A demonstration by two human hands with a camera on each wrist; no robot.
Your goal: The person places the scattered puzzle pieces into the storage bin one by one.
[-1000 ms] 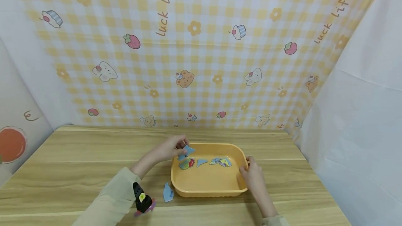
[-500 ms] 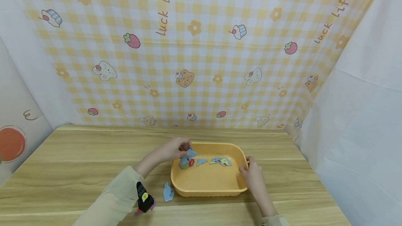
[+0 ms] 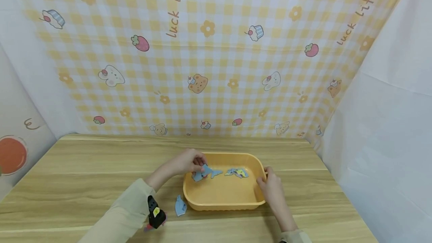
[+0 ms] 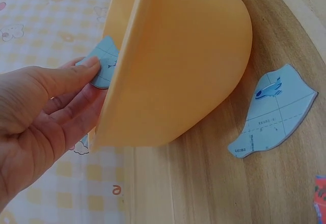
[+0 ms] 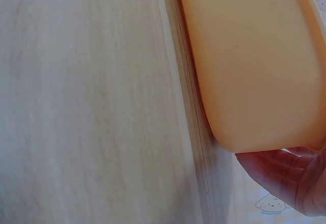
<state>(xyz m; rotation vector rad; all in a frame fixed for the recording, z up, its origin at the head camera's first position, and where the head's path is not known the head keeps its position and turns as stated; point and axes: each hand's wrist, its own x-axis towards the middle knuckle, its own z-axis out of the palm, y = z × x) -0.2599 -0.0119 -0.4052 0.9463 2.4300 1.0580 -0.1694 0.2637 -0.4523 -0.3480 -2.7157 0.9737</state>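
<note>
My left hand (image 3: 187, 161) pinches a pale blue puzzle piece (image 4: 104, 61) between thumb and fingers, just inside the left rim of a yellow plastic basket (image 3: 226, 198). In the head view the held piece overlaps a puzzle piece lying in the basket, which is partly hidden. A small blue piece (image 3: 216, 174) lies to its right, and farther right are yellow-and-blue pieces (image 3: 237, 173). My right hand (image 3: 272, 187) grips the basket's right end, thumb over the rim. Outside the basket, at its left, a blue puzzle piece with a printed fish-like shape (image 4: 275, 112) lies flat on the table.
A red and purple piece (image 3: 148, 228) lies on the wooden table (image 3: 101, 160) by my left sleeve, partly covered by the black wrist camera (image 3: 156, 215). Behind the table hangs a yellow checked cloth (image 3: 216, 59); a white cloth (image 3: 381, 123) hangs at the right.
My left hand has moved slightly right and down, carrying the blue puzzle piece lower into the basket, over the pieces there. The right hand has kept its hold on the basket.
</note>
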